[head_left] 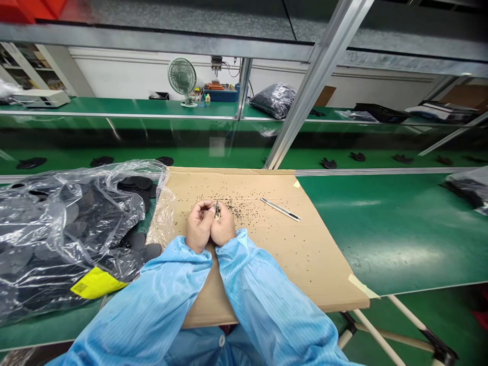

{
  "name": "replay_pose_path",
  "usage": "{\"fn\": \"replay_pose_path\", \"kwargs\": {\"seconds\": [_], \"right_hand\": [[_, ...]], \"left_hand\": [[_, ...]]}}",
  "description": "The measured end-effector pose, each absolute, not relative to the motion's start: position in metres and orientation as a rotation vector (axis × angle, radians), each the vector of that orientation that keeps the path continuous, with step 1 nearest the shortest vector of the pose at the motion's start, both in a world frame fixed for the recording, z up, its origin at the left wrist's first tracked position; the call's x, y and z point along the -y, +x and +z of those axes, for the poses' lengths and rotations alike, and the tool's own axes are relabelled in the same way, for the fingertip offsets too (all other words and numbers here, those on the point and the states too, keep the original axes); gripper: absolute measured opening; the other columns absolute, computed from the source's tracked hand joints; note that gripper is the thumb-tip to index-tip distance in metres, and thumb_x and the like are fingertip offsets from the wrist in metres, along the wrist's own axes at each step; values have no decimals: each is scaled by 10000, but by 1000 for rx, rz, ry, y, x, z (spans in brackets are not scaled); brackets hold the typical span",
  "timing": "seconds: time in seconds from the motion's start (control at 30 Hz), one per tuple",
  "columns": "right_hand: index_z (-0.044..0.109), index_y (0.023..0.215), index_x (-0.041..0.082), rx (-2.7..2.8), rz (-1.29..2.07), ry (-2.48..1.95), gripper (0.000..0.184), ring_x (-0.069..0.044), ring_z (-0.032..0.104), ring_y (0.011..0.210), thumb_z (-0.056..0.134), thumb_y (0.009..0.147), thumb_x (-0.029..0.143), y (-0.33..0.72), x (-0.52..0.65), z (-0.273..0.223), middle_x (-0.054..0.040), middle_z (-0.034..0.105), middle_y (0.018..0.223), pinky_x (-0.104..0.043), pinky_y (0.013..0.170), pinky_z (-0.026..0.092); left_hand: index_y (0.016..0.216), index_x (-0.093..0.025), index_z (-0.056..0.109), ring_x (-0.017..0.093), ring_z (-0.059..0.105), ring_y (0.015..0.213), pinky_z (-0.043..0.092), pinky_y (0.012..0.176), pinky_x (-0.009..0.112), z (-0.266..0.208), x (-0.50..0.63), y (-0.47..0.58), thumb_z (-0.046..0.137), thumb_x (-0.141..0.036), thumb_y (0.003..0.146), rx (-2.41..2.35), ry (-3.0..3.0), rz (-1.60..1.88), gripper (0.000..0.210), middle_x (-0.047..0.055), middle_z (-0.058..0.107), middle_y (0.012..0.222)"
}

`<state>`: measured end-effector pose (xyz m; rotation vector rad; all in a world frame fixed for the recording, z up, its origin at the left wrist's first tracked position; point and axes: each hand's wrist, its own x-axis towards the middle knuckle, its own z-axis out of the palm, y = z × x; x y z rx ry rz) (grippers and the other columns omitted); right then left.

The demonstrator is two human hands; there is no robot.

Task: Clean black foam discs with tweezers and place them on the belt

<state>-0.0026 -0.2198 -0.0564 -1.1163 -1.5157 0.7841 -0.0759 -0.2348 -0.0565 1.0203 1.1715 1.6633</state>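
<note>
- Where the cardboard sheet (274, 244) reaches its left side, a clear plastic bag (61, 223) of dark flat pieces crowds it, its crumpled edge lapping over the board; a yellow label (97, 283) shows on the bag's near part.
- Black specks (239, 211) litter the cardboard, thickest just right of the hands.
- To the right lies a slim flat tool (281, 209), apart from the hands, slanting from far left to near right.
- Green worktop (373, 218) shows beyond the cardboard's right edge.
- Past the far edge a metal post (305, 96) rises at a slant, in front of a green strip with spaced dark pieces (329, 163); farther back stand a fan (182, 76) and a stuffed bag (274, 100).
- The left hand (200, 223) and right hand (223, 223) touch above the cardboard, fingers curled, pinching a small narrow object (217, 209) between them.
- That object's long axis runs away from the body, its dark tip pointing toward the far edge, a pale yellowish part nearer; fingers hide the rest.
</note>
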Motion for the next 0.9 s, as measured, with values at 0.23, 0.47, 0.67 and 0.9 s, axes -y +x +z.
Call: {"fn": "replay_pose_path", "kwargs": {"seconds": [0.23, 0.47, 0.67, 0.9], "right_hand": [[576, 846, 199, 1517, 780, -1112, 155, -177, 550, 745, 459, 745, 199, -2, 220, -55, -36, 620, 813, -290, 684, 451], [575, 840, 199, 1517, 779, -1115, 149, -177, 551, 743, 464, 742, 196, -2, 221, -54, -35, 622, 811, -289, 678, 449], [573, 845, 202, 1520, 772, -1104, 159, -176, 555, 748, 457, 736, 186, -2, 221, -54, -32, 621, 811, -292, 691, 451], [577, 850, 200, 1518, 770, -1102, 163, -184, 563, 764, 460, 737, 193, -2, 220, -55, -41, 620, 832, -302, 704, 456]], "left_hand": [[948, -158, 591, 134, 605, 791, 486, 754, 261, -57, 235, -77, 658, -349, 757, -1174, 1017, 1657, 278, 53, 649, 907], [954, -160, 589, 144, 613, 808, 487, 765, 269, -57, 235, -77, 656, -354, 762, -1163, 1021, 1655, 282, 57, 654, 916], [962, -159, 588, 147, 614, 814, 489, 767, 275, -58, 234, -77, 655, -358, 766, -1172, 1025, 1655, 287, 59, 653, 920], [955, -159, 589, 140, 609, 804, 483, 760, 266, -59, 234, -77, 656, -353, 764, -1168, 1019, 1656, 280, 53, 650, 914]]}}
